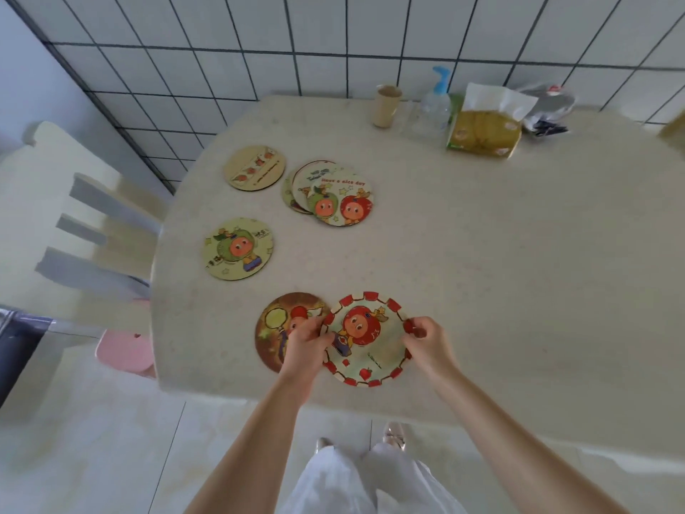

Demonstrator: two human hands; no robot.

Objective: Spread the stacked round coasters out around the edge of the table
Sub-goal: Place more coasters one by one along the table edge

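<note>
Bare forearms without sleeves, a loose white garment (pixel 356 484) below, and pale shiny shoes (pixel 394 434).

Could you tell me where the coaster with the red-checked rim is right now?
The red-rimmed coaster is at the table's near edge, held between both hands, its left side overlapping the brown coaster.

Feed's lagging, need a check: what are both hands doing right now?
Left hand: closed on the left edge of the red-bordered coaster.
Right hand: pinching the same coaster's right edge.

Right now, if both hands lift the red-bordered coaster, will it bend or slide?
The red-bordered coaster looks thin, flat and rigid, probably wood, so it likely stays stiff and feels light. On the smooth table it may slide easily. Lying flat, it should not roll.
</note>
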